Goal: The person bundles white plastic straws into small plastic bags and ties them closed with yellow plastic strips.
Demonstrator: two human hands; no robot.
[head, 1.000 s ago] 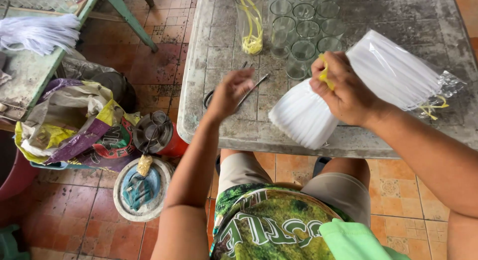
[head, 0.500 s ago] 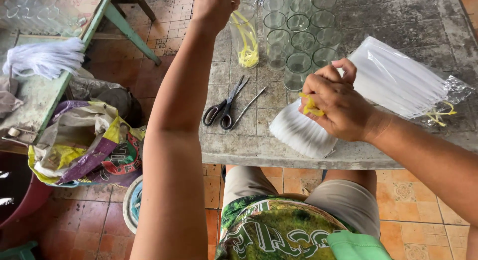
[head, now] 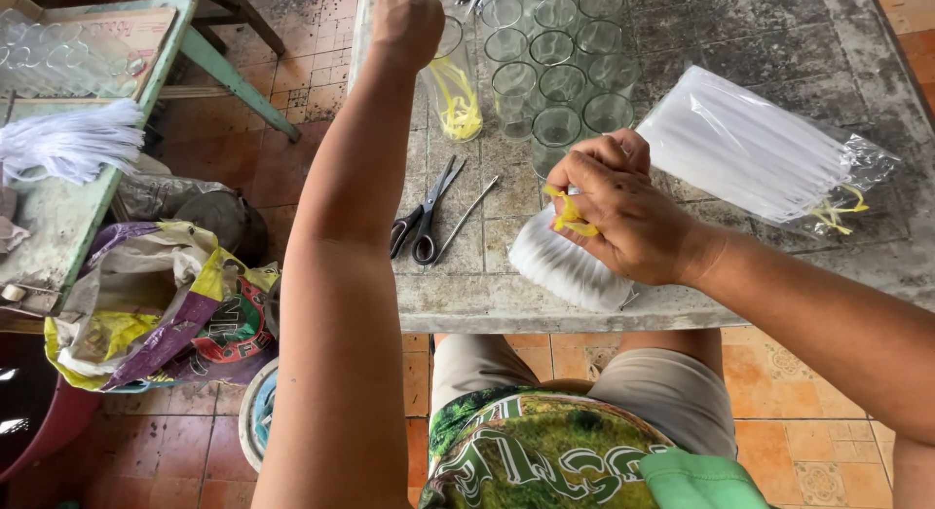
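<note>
My right hand (head: 623, 212) grips a bundle of white straws (head: 740, 149) in a clear plastic bag that lies across the stone table (head: 467, 304). The bundle's near end (head: 565, 267) fans out below my fingers. A yellow rubber band (head: 570, 215) is pinched between the thumb and fingers of that hand. My left hand (head: 409, 22) is stretched to the far side, its fingers curled at the rim of a glass holding yellow rubber bands (head: 456, 95). What the fingers hold is hidden.
Black-handled scissors (head: 424, 226) lie on the table between my arms. Several empty glasses (head: 555, 66) stand in rows behind them. On the left are a green wooden bench (head: 58, 236) with a bunch of white straws (head: 68, 144), and a colourful sack (head: 166, 309) on the tiled floor.
My left hand left the scissors on the table and reached away to the glass of yellow bands. My right hand stays on the straw bundle.
</note>
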